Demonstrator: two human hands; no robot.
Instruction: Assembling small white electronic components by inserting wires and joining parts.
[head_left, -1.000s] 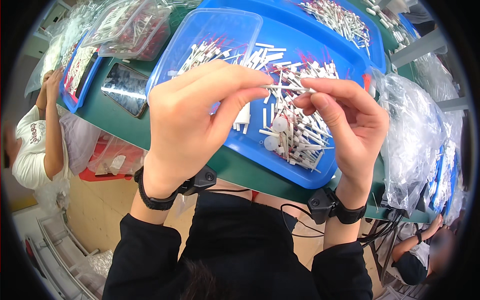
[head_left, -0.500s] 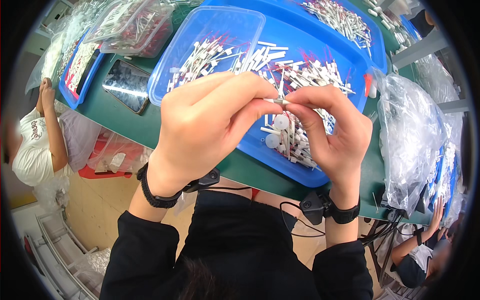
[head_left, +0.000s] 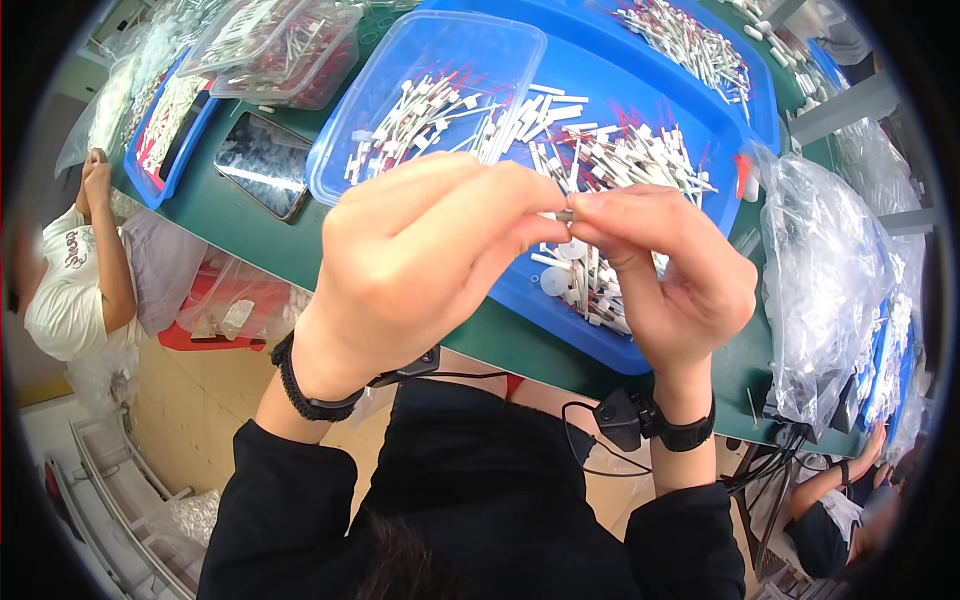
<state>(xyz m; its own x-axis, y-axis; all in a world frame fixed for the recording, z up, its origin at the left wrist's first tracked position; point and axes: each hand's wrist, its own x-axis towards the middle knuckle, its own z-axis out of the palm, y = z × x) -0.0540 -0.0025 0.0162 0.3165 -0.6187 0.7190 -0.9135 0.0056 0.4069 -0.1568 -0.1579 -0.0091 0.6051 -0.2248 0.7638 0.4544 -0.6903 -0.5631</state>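
Note:
My left hand (head_left: 420, 265) and my right hand (head_left: 685, 265) meet fingertip to fingertip above a blue tray (head_left: 592, 345). Both pinch a slim grey and white cylindrical part (head_left: 565, 215), most of which the fingers cover. Underneath, the tray bears a loose heap of thin white sticks (head_left: 640, 160) with red wires among them. Two round translucent white discs lie there too, the nearer disc (head_left: 554, 281) just beneath my hands. A clear plastic tub (head_left: 450, 45) with more white sticks and red wires sits in the tray's left part, behind my left hand.
A dark phone (head_left: 263, 165) lies on the green table (head_left: 265, 240) at left, near stacked clear boxes (head_left: 300, 60). A second blue tray of sticks (head_left: 690, 55) is farther back. Clear plastic bags (head_left: 825, 290) stand at right. One person (head_left: 80, 270) sits left, another (head_left: 830, 510) right.
My fingertips have closed in over the small part, so less of it shows than before. The whole view has shifted slightly, with the table things sitting a bit farther right.

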